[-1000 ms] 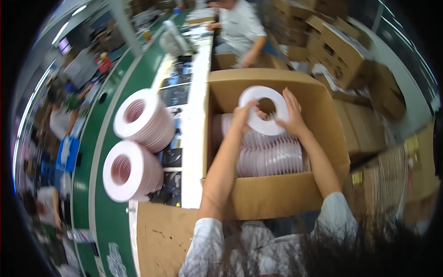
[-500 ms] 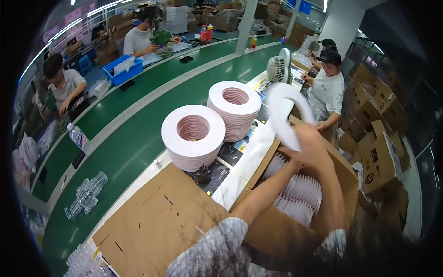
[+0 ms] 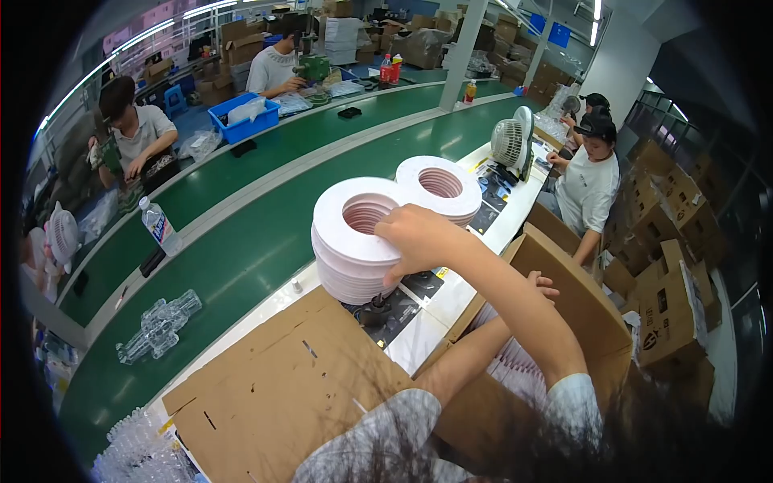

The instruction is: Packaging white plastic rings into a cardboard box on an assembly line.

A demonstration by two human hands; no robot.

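My right hand (image 3: 420, 240) grips the edge of the top white ring on the nearer stack of white rings (image 3: 338, 270). Its fingers reach into the centre hole while the thumb presses the outer side. The top rings sit slightly askew on those below. Crossing beneath the right forearm, my left hand (image 3: 544, 286) is over an open cardboard box (image 3: 568, 278), fingers apart and nothing visible in them; the forearm hides part of it. More white rings (image 3: 519, 366) stand on edge in rows inside the box. A second stack of white rings (image 3: 463, 211) rises just behind the first.
Flat cardboard (image 3: 282, 386) lies at the front left. A green conveyor belt (image 3: 233, 249) curves past, carrying a clear plastic piece (image 3: 161, 324) and a bottle (image 3: 159, 225). A fan (image 3: 511, 141) stands beyond the stacks. Co-workers sit around; cartons (image 3: 672, 314) pile up at right.
My right hand has carried a white ring from above the box leftward onto the nearer stack. The left hand stays over the box, its fingers now apart. The view has shifted slightly.
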